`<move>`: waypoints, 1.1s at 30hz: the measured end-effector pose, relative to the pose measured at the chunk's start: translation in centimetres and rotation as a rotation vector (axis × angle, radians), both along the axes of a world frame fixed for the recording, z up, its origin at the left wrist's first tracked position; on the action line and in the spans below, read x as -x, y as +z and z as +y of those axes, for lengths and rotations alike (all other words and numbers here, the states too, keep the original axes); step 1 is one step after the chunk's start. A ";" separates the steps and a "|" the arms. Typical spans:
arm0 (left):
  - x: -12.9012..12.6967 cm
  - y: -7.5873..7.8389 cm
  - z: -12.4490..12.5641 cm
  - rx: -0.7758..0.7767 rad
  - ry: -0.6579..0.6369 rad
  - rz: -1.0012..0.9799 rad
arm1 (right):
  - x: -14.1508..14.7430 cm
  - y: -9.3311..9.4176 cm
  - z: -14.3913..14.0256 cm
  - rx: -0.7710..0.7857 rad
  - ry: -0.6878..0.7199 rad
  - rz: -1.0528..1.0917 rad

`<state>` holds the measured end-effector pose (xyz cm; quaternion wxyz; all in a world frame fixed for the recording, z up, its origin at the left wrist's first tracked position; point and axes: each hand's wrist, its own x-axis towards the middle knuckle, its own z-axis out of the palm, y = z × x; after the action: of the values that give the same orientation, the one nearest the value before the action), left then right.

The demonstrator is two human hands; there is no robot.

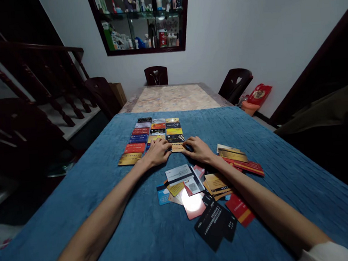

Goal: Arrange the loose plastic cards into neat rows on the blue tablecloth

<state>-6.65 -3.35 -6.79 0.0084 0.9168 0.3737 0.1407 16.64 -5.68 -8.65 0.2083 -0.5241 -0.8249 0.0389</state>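
Between my two hands lies an orange-gold card (177, 147), the nearest one in the right column of laid-out cards. My left hand (159, 151) is closed with its fingertips at the card's left end, and it covers part of the middle column. At the opposite end, my right hand (198, 149) pinches the card's edge with bent fingers; a dark patch under them is unclear. A black card (175, 138) borders it above. The left column ends in a gold card (130, 159). Closer to me, loose cards overlap, among them a grey-white card (178, 173) and a black card (213, 225).
A blue cloth (123, 217) covers the near part of the table. Beside my right forearm are gold cards (233, 154) and red cards (253, 167). Dark chairs (236, 84) stand around the far end. A glass-shelved cabinet (144, 51) is set in the wall.
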 end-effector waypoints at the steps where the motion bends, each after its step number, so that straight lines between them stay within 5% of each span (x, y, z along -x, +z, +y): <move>1: 0.0 0.0 0.0 0.001 -0.001 0.004 | 0.0 0.0 0.0 0.002 -0.001 0.001; 22: -0.7 0.7 -1.2 -0.074 -0.041 -0.029 | 0.2 1.3 -0.7 0.023 -0.020 -0.022; 33: 0.7 1.3 -6.1 -0.029 -0.179 -0.181 | 0.9 2.5 -2.1 0.008 0.220 0.062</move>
<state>-7.38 -9.50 -5.45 0.0414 0.9301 0.2858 0.2271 15.69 -7.73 -6.19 0.2261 -0.4299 -0.8703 0.0811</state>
